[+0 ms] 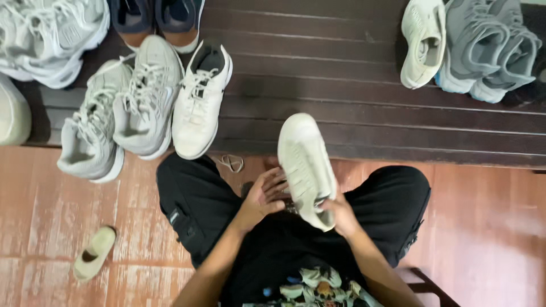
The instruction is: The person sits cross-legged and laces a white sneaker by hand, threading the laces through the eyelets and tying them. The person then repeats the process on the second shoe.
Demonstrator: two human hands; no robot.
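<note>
White sneaker sits sole-up over the lap, left hand curled against its near side, right hand clamped on the heel end. Beyond it on the dark plank step: three pale sneakers to the left, grey pair far right, loose lace just beside the knee. Sneaker's upper is hidden; left fingertips partly tucked behind it.
</note>
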